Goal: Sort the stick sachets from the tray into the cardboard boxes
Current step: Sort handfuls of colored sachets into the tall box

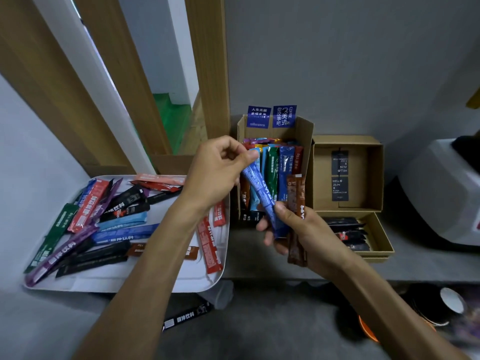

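Sorting partly done: upright cardboard box (306, 141) well stocked, flat box (378, 175) right of it holding black sachets (346, 235), many loose sachets (89, 206) remaining on the tray (124, 284) to its left; before it, left hand (220, 172) pinches a blue sachet (262, 196), right hand (301, 235) grips it with brown sachets (294, 190).

On our left we have the tray (124, 281), loose sachets (117, 235) lying on it; just right of it stands a box (306, 141) holding upright sachets (272, 167), and right again, a shallow box (381, 237).
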The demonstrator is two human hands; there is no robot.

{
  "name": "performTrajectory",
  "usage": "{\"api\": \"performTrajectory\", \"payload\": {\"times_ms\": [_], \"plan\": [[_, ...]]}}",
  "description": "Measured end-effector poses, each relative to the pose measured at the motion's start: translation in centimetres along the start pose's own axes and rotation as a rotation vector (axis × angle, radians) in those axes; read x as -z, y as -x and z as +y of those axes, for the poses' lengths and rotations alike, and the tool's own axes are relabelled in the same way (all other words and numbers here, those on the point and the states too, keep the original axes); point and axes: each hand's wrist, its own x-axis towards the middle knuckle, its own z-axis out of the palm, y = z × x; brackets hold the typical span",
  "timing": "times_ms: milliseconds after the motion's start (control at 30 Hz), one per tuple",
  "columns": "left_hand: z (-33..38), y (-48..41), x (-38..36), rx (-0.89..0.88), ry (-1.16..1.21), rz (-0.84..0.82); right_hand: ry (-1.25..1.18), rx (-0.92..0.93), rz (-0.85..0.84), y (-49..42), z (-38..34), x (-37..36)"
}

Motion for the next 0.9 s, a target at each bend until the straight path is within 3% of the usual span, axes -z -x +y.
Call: {"api": "performTrajectory", "payload": {"times_ms": [167, 300, 667, 833, 900], "plan": [[0.2, 0.1, 0.8, -0.001, 0.139, -0.053, -0.205, -0.052, 0.069, -0.1, 0.4, -0.5], [0.3, 0.6, 1.3, -0.012, 0.186, -0.108, -0.172, -0.024, 0.136, -0.1, 0.3, -0.8], [0.1, 0.7, 1.4, -0.049, 0.109, 0.003, -0.008, 0.044, 0.172, 0.0, 1.4, -0.9], [-0.6, 0.6, 0.1, -0.046, 0.119, 0.179, 0.036, 0.079, 0.213, -0.3, 1.4, -0.8], [-0.7, 0.6, -0.1, -0.045, 0.099, 0.132, 0.032, 0.083, 0.260, -0.5, 1.4, -0.8]]}}
